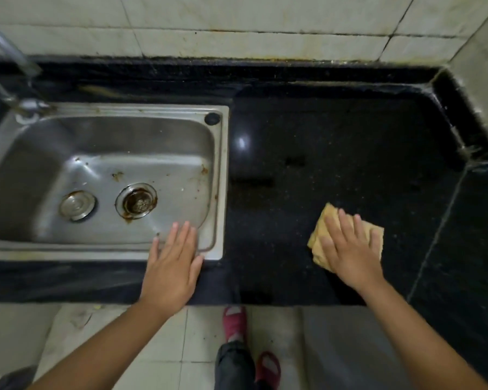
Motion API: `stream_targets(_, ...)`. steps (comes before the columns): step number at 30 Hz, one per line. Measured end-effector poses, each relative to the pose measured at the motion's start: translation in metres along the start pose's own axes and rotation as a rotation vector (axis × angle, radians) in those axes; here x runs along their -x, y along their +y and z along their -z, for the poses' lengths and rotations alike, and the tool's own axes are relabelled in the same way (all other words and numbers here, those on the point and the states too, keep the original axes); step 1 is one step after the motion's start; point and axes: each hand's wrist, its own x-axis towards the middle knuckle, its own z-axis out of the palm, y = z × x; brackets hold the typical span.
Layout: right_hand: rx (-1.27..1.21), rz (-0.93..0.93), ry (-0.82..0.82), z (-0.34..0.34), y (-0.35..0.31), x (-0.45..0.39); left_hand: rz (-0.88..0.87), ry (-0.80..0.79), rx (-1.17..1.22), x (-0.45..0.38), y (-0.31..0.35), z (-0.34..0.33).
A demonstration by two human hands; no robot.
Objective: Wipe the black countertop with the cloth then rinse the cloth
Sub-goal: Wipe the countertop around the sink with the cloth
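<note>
Right hand (350, 254) presses flat, fingers straight and spread, on the yellow cloth (326, 220) on the black counter (335, 153).
Steel sink (221, 178) is set into the counter on the left; the left hand (171, 266), fingers straight and together, lies flat over the sink's near right corner, holding nothing. Cloth sits near the counter's front edge, well right of the sink.

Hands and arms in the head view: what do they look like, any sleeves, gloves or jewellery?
Both the left hand and the right hand are bare, without gloves. No rings, watch or bracelets show. Both forearms are uncovered to the frame's bottom edge, so no sleeves are visible.
</note>
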Motion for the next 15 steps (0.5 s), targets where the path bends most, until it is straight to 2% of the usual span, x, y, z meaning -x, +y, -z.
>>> stream_targets(2, -0.054, -0.050, -0.001, 0.000, -0.033, -0.013, 0.086, 0.000, -0.032, 0.029, 0.000, -0.003)
stream_targets(6, -0.093, 0.172, 0.112, -0.026, -0.113, 0.008, 0.218, -0.056, 0.003, 0.069, -0.002, -0.005)
stream_targets(8, -0.079, 0.266, 0.061, -0.038, -0.139, 0.033, 0.262, -0.114, 0.031, 0.079, -0.001, -0.003)
stream_targets(10, -0.085, 0.341, 0.040, -0.051, -0.152, 0.057, 0.305, -0.161, 0.008, 0.086, -0.001, -0.005)
stream_targets(13, -0.077, 0.367, -0.066, -0.049, -0.157, 0.080, 0.276, -0.101, -0.020, 0.086, 0.002, -0.003)
stream_targets(15, -0.019, 0.457, -0.083, -0.045, -0.149, 0.080, 0.315, -0.081, 0.021, 0.084, 0.004, -0.006)
